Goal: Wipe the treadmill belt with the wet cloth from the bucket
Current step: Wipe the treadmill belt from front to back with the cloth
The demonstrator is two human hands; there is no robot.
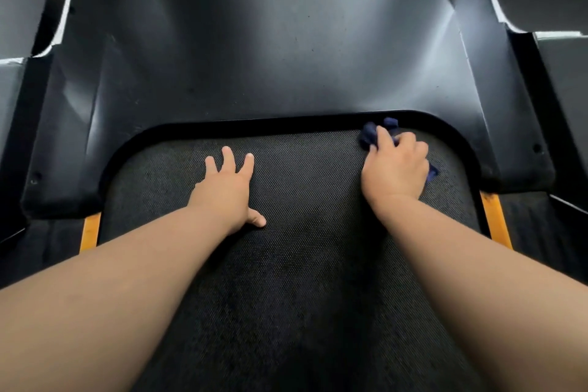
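The black textured treadmill belt [296, 264] fills the lower middle of the head view. A dark blue cloth [370, 134] lies bunched at the belt's far right corner, close to the motor cover's rim. My right hand [396, 169] grips the cloth, fingers curled over it, pressing it onto the belt. Part of the cloth sticks out beyond the fingers and a bit shows at the hand's right side. My left hand [227, 188] rests flat on the belt left of centre, fingers spread and straight. No bucket is in view.
The glossy black motor cover [270, 51] rises beyond the belt's front end. Orange strips [90, 231] [496, 219] border the belt on both sides, with dark side rails [547, 232] beyond them. Grey floor shows in the upper corners.
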